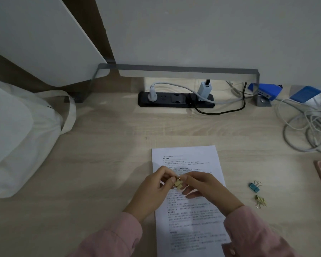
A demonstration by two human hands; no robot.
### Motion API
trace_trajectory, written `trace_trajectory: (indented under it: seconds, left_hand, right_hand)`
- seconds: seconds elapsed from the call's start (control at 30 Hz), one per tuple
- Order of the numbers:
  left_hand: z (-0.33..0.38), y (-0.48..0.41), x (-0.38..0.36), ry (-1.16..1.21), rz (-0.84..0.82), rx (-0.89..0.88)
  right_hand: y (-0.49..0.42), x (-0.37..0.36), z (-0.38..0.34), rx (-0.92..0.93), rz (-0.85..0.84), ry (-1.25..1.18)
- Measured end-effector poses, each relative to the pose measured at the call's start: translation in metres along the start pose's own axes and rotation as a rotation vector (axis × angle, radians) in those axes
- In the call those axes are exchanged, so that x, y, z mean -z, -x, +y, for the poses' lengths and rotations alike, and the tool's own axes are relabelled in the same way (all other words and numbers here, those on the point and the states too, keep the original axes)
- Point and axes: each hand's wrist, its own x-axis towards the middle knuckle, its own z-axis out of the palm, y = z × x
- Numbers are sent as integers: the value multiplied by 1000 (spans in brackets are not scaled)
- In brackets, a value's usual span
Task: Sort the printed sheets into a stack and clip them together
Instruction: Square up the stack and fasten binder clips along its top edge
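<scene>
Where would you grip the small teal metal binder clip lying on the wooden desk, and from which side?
Likely pinch the teal binder clip by its gold wire handles, coming from above on its far side: they stick out past the body there, unobstructed.

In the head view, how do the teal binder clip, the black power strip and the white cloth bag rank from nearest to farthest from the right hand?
1. Teal binder clip, on the desk to the right of the right hand.
2. Black power strip, at the back of the desk.
3. White cloth bag, at the far left.
</scene>
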Motion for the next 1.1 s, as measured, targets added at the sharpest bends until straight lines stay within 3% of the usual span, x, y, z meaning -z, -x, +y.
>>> trace_trajectory:
  seconds: [0.3, 0.4, 0.5, 0.57, 0.63, 0.83, 1.1]
  left_hand:
    - [-3, -24, 15, 21, -1, 19]
    - [-17, -28, 14, -119, 160, 18]
    - [-27, -24, 11, -117, 345, 90]
    - [-30, -20, 9, -13, 335, 151]
    - [-30, -14, 6, 102, 277, 201]
    - [-34, -10, -5, 252, 160, 212]
    - [-38, -14, -7, 277, 161, 247]
  right_hand:
    - [-33, 13, -14, 6, -183, 163]
    - [-38, 18, -5, 48, -6, 134]
    - [-35, 28, 8, 134, 383, 79]
    - [-34, 38, 18, 130, 616, 20]
    - [-32, 45, 27, 99, 726, -21]
    - [-31, 48, 41, 61, 699, -88]
    - [-30, 49, 42, 50, 706, -132]
